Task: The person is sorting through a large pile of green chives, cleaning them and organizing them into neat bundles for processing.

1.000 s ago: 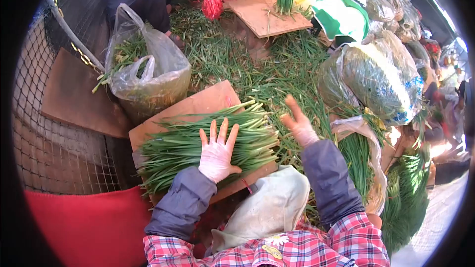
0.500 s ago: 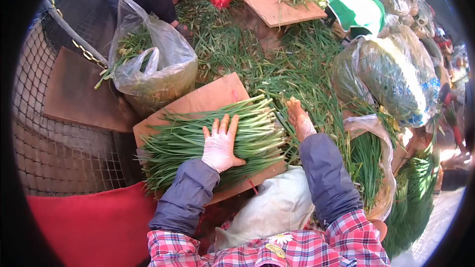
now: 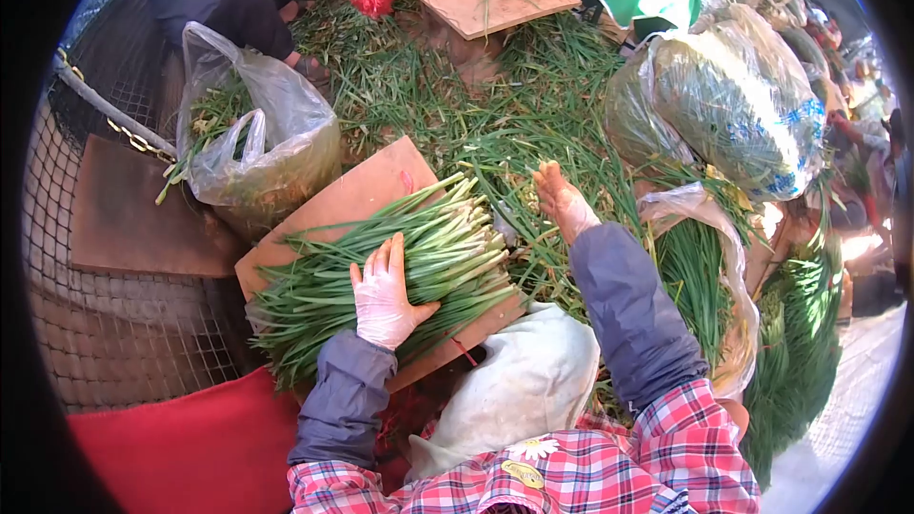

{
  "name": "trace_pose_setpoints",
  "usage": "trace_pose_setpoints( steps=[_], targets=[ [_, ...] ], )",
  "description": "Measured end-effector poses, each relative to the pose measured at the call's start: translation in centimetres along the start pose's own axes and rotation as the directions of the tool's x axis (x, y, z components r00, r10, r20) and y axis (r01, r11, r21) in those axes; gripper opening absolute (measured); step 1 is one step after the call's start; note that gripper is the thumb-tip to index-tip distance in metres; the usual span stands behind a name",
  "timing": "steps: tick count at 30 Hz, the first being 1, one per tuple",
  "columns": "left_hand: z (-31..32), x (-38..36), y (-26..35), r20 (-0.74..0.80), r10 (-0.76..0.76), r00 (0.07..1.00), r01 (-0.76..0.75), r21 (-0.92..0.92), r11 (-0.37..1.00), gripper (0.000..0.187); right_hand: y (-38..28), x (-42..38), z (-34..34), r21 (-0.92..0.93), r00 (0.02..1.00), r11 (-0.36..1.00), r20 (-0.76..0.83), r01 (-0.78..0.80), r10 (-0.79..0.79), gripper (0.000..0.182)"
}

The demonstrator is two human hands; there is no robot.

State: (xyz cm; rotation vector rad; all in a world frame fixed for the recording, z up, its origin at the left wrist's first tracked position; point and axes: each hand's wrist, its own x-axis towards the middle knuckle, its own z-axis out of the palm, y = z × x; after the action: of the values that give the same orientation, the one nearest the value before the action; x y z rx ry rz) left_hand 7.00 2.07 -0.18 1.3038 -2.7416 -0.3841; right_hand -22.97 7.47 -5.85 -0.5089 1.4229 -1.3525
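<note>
one head-worn fisheye view, close and steeply downward over the board (image 3: 367, 192) of greens

You will find nothing here that can be read. The clear bag of greens (image 3: 733, 100) at the upper right carries blue printing, but it is too blurred and crumpled to make out any letter. The small yellow patch (image 3: 526, 473) on your plaid shirt shows marks too tiny to read.
</note>
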Motion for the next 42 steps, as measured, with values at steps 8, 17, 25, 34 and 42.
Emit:
trace_pose_setpoints(
  steps=[8, 17, 25, 34, 42],
  targets=[
    [-0.1, 0.0, 0.5, -0.046, 0.017, 0.999, -0.015, 0.035, 0.999, 0.116, 0.8, 5.2, 7.4, -0.032, 0.992, 0.998, 0.11, -0.051, 0.054, 0.085],
    [0.5, 0.6, -0.7, -0.118, 0.08, 0.99, -0.083, -0.018, 0.996, 0.11, 0.0, 0.6, 2.3, -0.379, 0.993, 0.918, 0.038, 0.119, -0.112, 0.041],
    [-1.0, 1.3, -0.8, -0.078, 0.118, 0.99, -0.117, 0.011, 0.993, 0.105, -2.3, -11.3, 7.8, -0.867, 0.733, 0.144, 0.483, 0.477, 0.479, 0.026],
    [1.0, 7.9, -2.5, -0.164, 0.03, 0.986, -0.028, 0.012, 1.0, 0.078, 3.3, -11.9, 13.8, -0.846, 0.806, 0.009, 0.511, 0.533, 0.298, 0.033],
    [4.3, 7.9, -0.8, -0.02, -0.039, 0.999, 0.041, 0.104, 0.994, 0.046, 5.7, -12.0, 12.7, -0.788, 0.788, 0.062, 0.615, 0.613, 0.028, 0.048]
  ],
)
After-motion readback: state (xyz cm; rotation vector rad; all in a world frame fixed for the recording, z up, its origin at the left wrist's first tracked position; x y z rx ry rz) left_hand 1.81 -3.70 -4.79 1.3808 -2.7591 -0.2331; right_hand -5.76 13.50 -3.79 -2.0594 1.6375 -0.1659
